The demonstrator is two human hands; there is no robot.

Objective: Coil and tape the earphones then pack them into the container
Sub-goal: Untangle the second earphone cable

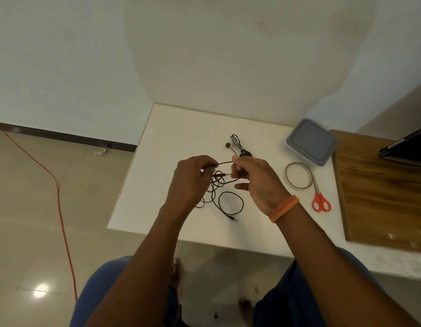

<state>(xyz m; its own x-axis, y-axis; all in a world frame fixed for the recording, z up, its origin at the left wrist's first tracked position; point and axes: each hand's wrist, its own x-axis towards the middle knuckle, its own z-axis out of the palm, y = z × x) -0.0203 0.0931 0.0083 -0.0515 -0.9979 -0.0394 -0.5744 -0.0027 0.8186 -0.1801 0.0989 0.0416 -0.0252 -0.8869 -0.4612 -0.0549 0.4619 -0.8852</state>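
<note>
both hands' fingers (206, 167) pinch earphone cable (224, 163).

Single view, head-worn, wide-angle. It looks forward and steeply down from above the seated person's lap onto a white table (157, 208), close enough that both forearms enter from the bottom edge. The wall (204, 55) fills the upper half; floor (27, 208) shows at left. Straight lines bow toward the edges
</note>
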